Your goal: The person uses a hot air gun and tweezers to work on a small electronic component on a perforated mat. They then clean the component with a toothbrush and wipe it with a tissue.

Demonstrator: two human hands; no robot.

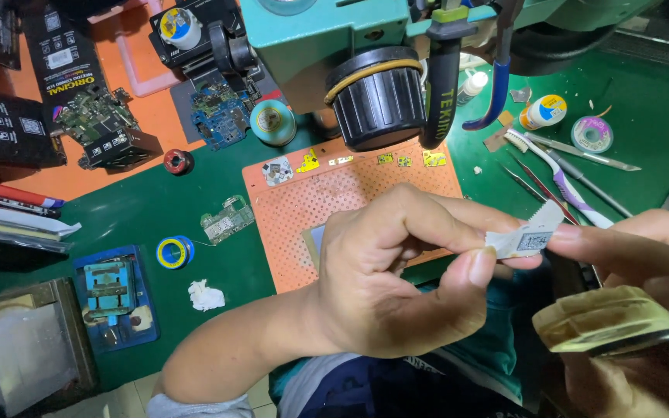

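My left hand (396, 271) pinches one end of a small white sticker strip (526, 234) between thumb and forefinger, held above the front edge of the bench. My right hand (644, 255) grips the strip's other end with its fingertips and also holds a roll of yellowish tape (609, 321) lower in the palm. The strip carries a small printed code patch. Below both hands lies an orange perforated work mat (334, 201), partly hidden by my left hand.
A teal microscope with a black lens (377, 97) overhangs the mat. Circuit boards (228, 220), a blue-yellow solder spool (174, 252), a blue jig (114, 298) sit left on the green mat. Tweezers, a toothbrush (559, 182), small jars lie right.
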